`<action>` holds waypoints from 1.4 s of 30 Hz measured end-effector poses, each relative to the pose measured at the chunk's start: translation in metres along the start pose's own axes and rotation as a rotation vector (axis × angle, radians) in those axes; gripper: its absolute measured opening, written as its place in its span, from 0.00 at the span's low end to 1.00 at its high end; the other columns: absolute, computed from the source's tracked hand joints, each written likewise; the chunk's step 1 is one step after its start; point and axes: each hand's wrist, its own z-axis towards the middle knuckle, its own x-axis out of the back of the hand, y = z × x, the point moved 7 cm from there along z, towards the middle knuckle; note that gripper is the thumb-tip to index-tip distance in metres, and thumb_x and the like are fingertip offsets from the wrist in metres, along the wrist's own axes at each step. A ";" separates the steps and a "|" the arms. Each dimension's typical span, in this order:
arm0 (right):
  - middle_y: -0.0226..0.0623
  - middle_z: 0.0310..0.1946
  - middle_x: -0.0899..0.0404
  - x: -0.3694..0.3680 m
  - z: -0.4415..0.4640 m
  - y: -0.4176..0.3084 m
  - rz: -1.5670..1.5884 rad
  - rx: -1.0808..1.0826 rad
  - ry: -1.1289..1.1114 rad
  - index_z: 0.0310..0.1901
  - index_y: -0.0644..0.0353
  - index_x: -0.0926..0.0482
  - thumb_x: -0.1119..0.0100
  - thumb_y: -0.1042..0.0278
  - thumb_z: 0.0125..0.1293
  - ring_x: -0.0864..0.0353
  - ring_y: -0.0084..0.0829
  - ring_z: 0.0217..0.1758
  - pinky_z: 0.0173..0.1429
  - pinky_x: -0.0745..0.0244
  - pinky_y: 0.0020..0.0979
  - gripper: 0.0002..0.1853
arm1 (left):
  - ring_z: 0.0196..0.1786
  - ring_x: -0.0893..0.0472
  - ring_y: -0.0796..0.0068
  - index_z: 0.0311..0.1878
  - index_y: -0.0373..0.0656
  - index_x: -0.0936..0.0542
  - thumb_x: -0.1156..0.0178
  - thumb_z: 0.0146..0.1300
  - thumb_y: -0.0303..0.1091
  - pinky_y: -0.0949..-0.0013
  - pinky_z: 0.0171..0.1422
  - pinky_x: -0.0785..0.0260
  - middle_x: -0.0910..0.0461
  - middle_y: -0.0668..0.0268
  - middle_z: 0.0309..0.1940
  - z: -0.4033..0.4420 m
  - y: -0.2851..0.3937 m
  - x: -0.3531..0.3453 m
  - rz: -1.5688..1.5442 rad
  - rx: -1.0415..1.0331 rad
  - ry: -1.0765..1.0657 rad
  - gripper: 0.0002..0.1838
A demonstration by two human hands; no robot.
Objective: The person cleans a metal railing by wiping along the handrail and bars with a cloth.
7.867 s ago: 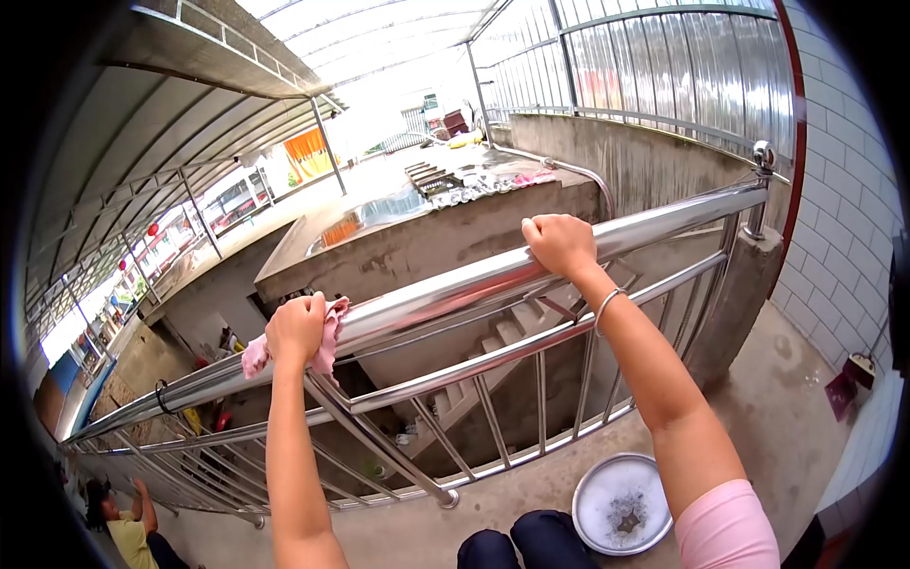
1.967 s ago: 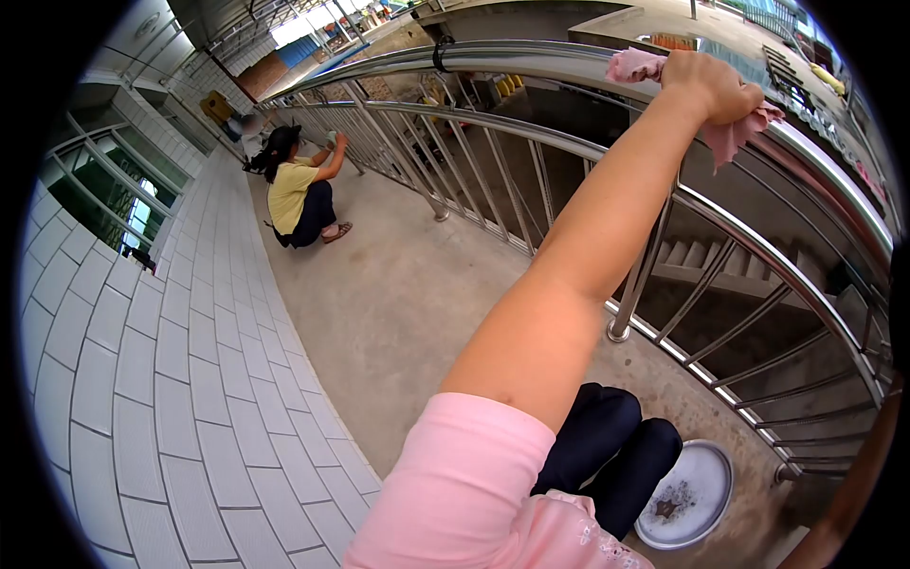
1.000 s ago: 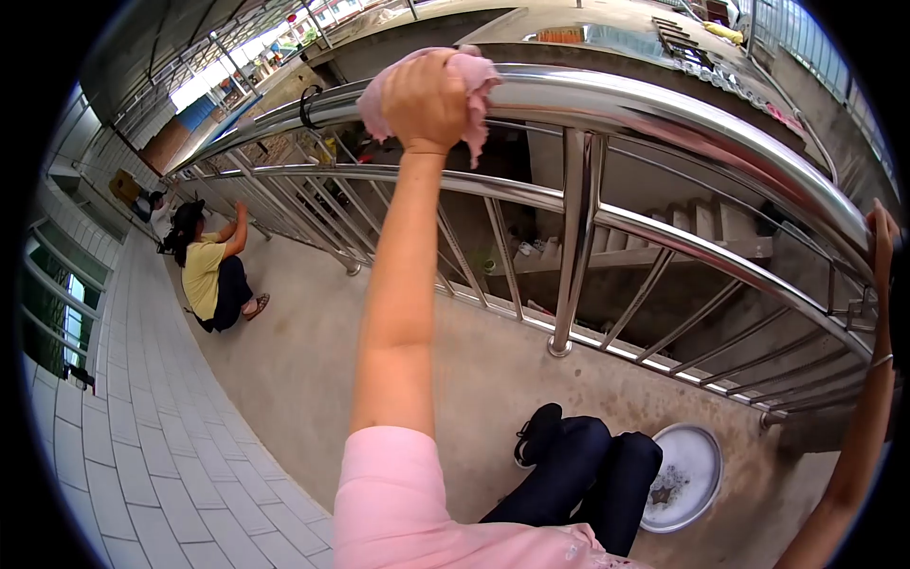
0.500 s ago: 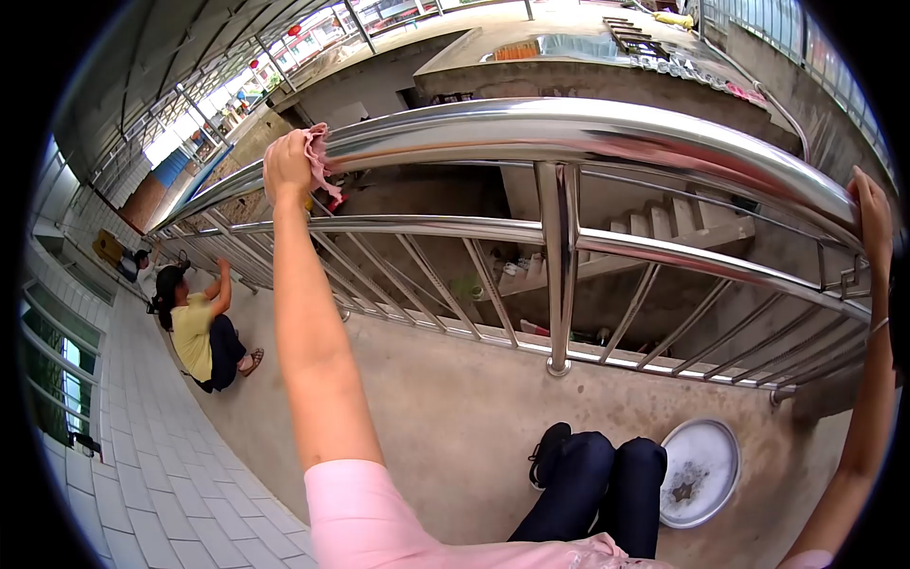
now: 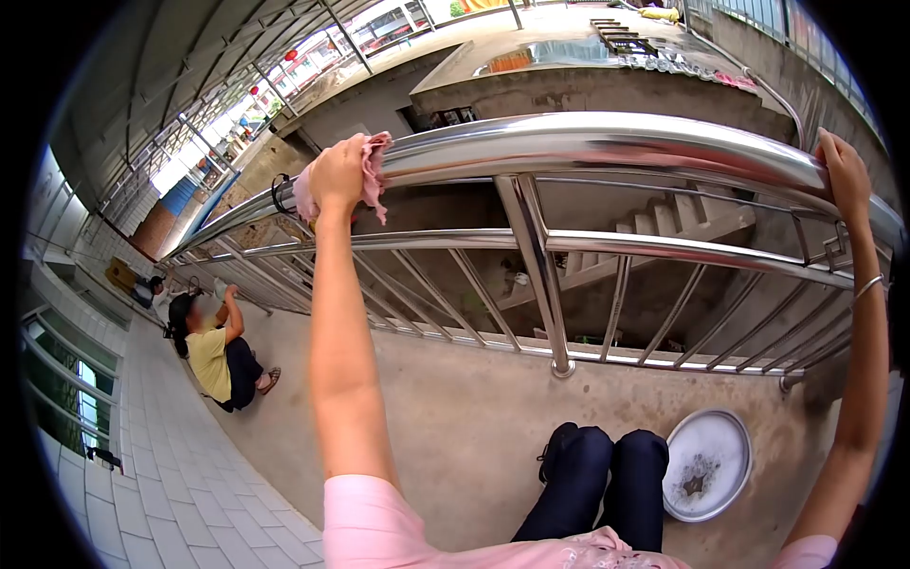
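Observation:
My left hand point(image 5: 338, 176) is wrapped over the thick steel top rail point(image 5: 569, 142), left of the middle post. It presses a pink cloth point(image 5: 374, 180) onto the rail, and the cloth's crumpled edges stick out on both sides of the fingers. At the far right, my right hand point(image 5: 844, 175) grips the same rail with its fingers closed round it, a bracelet on that wrist. Below the top rail run a thinner rail point(image 5: 664, 248) and several slanting bars.
A basin point(image 5: 709, 465) with whitish suds stands on the concrete floor by my knees. A person in a yellow top point(image 5: 213, 360) squats by the railing at the left, another person beyond. White tiled wall point(image 5: 171, 474) at left; stairs point(image 5: 664, 223) lie below the railing.
My left hand and the cloth first went left along the rail; since the last frame they sit slightly nearer the middle post. My right hand, near the middle of the view at first, now holds the rail far right.

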 end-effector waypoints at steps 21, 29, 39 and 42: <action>0.46 0.27 0.20 0.008 -0.011 -0.024 -0.084 -0.084 -0.031 0.30 0.60 0.20 0.59 0.46 0.70 0.19 0.45 0.35 0.40 0.30 0.41 0.26 | 0.58 0.27 0.60 0.58 0.46 0.21 0.49 0.69 0.47 0.55 0.68 0.44 0.21 0.64 0.50 -0.087 0.291 0.006 -0.293 -0.339 0.546 0.21; 0.43 0.23 0.21 0.017 -0.019 -0.040 -0.096 -0.094 0.028 0.28 0.59 0.19 0.58 0.46 0.68 0.20 0.43 0.31 0.38 0.29 0.39 0.26 | 0.59 0.30 0.48 0.60 0.43 0.23 0.44 0.67 0.33 0.49 0.65 0.40 0.29 0.58 0.58 -0.166 0.240 -0.044 -0.281 -0.163 0.592 0.19; 0.37 0.20 0.26 0.012 -0.015 -0.029 -0.097 -0.078 0.018 0.28 0.61 0.21 0.55 0.47 0.70 0.27 0.30 0.25 0.36 0.34 0.32 0.25 | 0.52 0.24 0.48 0.64 0.46 0.29 0.38 0.56 0.29 0.53 0.53 0.30 0.26 0.53 0.53 -0.231 0.122 -0.117 -0.273 -0.011 0.310 0.29; 0.38 0.22 0.24 0.014 -0.012 -0.026 -0.098 -0.092 0.013 0.28 0.60 0.21 0.56 0.46 0.69 0.24 0.33 0.28 0.38 0.33 0.33 0.25 | 0.55 0.25 0.47 0.64 0.44 0.29 0.41 0.60 0.31 0.52 0.56 0.31 0.27 0.52 0.55 -0.224 0.102 -0.106 -0.385 0.143 0.271 0.26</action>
